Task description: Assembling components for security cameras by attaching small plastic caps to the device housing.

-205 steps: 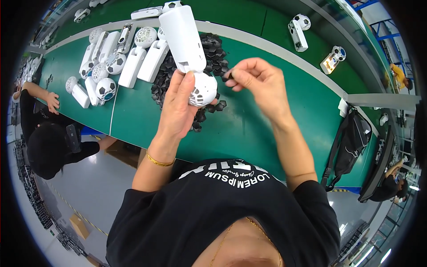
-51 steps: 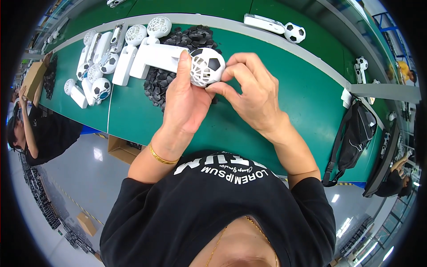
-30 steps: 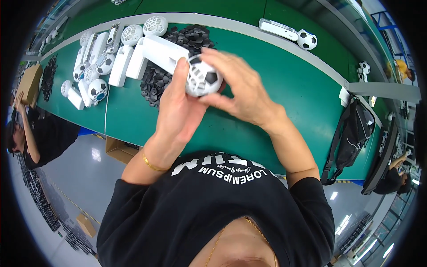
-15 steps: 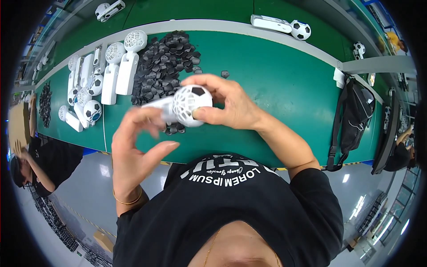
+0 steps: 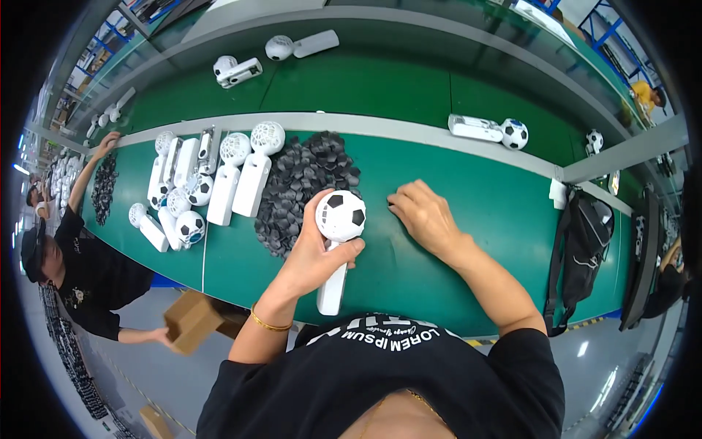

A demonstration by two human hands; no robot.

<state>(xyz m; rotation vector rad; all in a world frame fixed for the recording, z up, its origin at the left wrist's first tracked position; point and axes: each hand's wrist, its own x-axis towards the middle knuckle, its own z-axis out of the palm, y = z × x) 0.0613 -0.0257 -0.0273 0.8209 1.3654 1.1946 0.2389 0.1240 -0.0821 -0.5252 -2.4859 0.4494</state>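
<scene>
My left hand (image 5: 307, 260) is wrapped round the neck of a white handheld fan (image 5: 341, 216) with a football-patterned ball head. Black pentagons show on the ball, and its white handle points down toward my body. To the right, my right hand (image 5: 430, 219) rests on the green table with its fingers bent together. A dark bit shows at those fingertips, where a loose black pentagon piece lay; the fingers mostly hide it. Beside my left hand spreads a heap of black pentagon pieces (image 5: 303, 183).
Several white fans (image 5: 240, 183) lie left of the heap, some with open lattice heads. A black bag (image 5: 585, 234) lies at the table's right end. Beyond the pale rail (image 5: 380, 126), more fans lie on a green surface. At left, a person holds a cardboard box (image 5: 191, 322).
The fan has passed from my right hand to my left and now has its handle toward me. My right hand has moved right and down to the table. The view has tilted up.
</scene>
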